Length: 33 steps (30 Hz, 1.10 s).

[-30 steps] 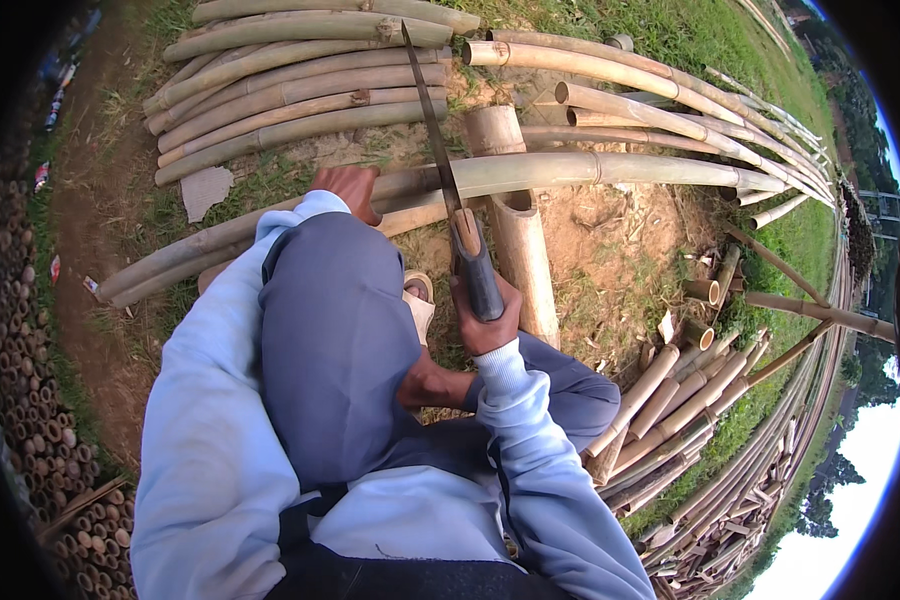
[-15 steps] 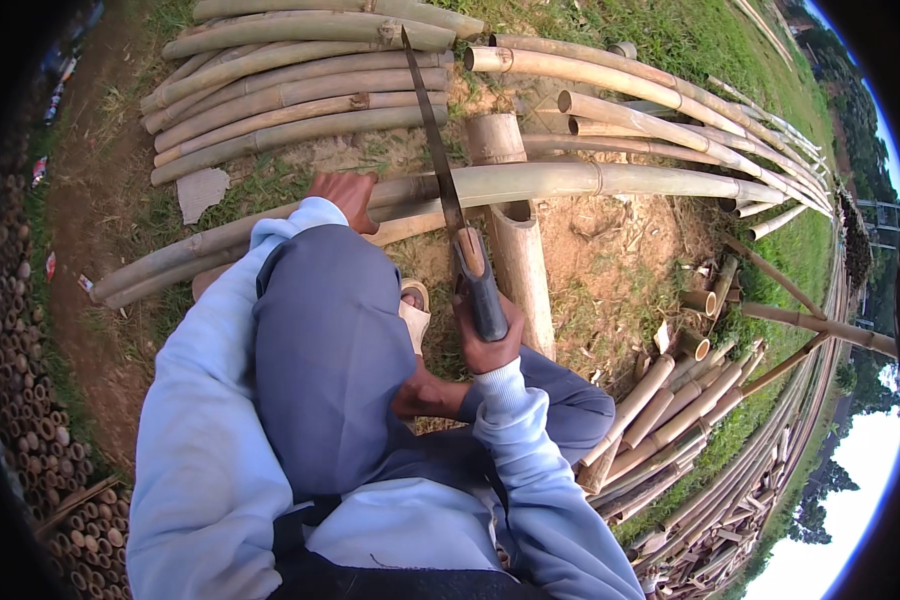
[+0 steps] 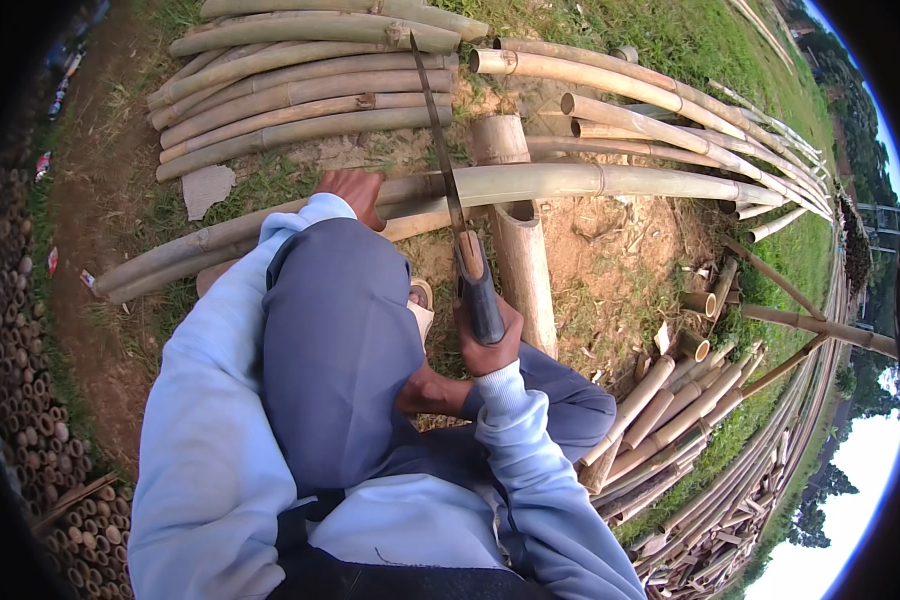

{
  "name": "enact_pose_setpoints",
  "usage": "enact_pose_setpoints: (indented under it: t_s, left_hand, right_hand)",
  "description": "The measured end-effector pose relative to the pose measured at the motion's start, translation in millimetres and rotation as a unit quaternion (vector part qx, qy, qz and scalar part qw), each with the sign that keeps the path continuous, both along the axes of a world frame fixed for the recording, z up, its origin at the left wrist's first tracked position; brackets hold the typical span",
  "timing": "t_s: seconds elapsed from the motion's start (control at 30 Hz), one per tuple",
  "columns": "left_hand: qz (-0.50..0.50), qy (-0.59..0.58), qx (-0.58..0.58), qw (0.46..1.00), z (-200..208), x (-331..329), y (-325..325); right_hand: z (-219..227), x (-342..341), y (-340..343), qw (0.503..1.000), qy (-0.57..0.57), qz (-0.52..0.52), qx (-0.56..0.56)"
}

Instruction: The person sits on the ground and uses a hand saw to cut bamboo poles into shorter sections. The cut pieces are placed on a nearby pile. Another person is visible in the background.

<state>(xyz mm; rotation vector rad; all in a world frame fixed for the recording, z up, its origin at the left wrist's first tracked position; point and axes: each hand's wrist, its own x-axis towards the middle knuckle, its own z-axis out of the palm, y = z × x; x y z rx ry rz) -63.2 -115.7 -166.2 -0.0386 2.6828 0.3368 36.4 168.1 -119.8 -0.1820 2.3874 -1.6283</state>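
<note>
Crowding the left edge, a heap of round, hollow bamboo ends (image 3: 40,400) sank into shadow and was cut off by the fisheye rim. Farther off and to its right, smooth greenish-tan culms (image 3: 305,92) lay side by side. Nearer, I saw the left hand (image 3: 353,195) on a long bamboo pole (image 3: 550,180), fingers bent over it; their tips were hidden, so I could not tell how firmly they gripped. The pole ran from the near left, gently curved and ringed with nodes, toward the right. Across it slanted a saw (image 3: 438,135) with a dark, tapering blade; I could not make out whether its teeth sat in a cut. The right hand (image 3: 490,340) was closed around its dark handle, some fingers out of sight. Beneath the pole lay a thick, pale bamboo log (image 3: 526,275), its dark hollow showing. At near right, short tubular offcuts (image 3: 660,415) were piled, overlapping one another.
</note>
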Motion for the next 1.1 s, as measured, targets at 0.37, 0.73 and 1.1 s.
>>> enact_pose_setpoints:
  t_s: [0.37, 0.73, 1.1]
  left_hand:
    - [0.025, -0.029, -0.013, 0.999, 0.8, 14.2, -11.5]
    - [0.038, 0.011, 0.003, 0.999, -3.9, 18.2, -13.5]
    - [0.069, 0.198, 0.055, 0.976, -72.8, 44.8, -78.6]
  right_hand:
    - [60.4, 118.7, 72.3, 0.994, -0.012, 0.051, 0.097]
    - [-10.0, -3.2, -10.6, 1.0, 0.027, 0.006, -0.002]
    - [-44.7, -6.7, -16.1, 0.995, 0.092, -0.012, -0.036]
